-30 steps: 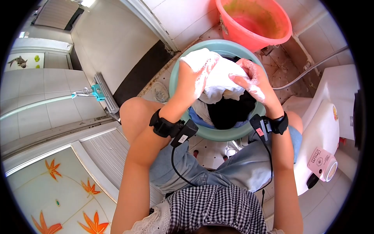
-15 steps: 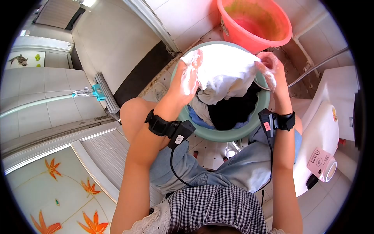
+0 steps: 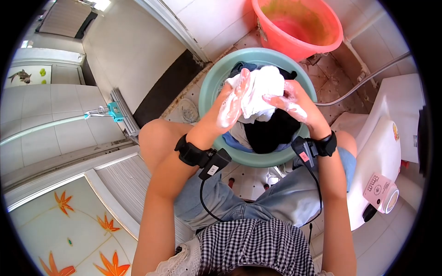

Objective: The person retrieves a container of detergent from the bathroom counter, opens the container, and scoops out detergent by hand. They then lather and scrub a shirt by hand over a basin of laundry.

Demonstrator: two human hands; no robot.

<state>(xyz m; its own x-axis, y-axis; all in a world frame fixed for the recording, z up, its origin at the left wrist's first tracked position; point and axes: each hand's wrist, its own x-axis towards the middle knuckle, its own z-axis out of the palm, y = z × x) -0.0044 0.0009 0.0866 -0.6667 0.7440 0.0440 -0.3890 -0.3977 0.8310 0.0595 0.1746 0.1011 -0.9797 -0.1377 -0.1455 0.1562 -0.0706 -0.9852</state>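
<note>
A bunched white cloth [image 3: 263,92] is pressed between my two hands above a green basin [image 3: 208,87]. My left hand [image 3: 235,102], streaked with white suds, grips the cloth's left side, thumb upward. On the right side, my right hand [image 3: 294,102] closes against the cloth, its soapy thumb and fingers pointing left; some fingertips are hidden behind it. Underneath, a black garment [image 3: 269,132], a grey-white cloth [image 3: 239,132] and a blue cloth [image 3: 237,142] lie in the basin. Dark blue fabric [image 3: 244,66] shows at its far side.
Behind the basin stands a red-pink tub [image 3: 301,48] with a stained inside. A grey hose [image 3: 363,89] runs from the basin's right side to the wall. A mop [image 3: 120,112] leans at left. At right, a pink-labelled jar [image 3: 389,200] rests by a white fixture [image 3: 368,170].
My hands have come closer together, the right one moving left and down. Between them, the white cloth has gone from spread out to bunched, uncovering the basin's far part.
</note>
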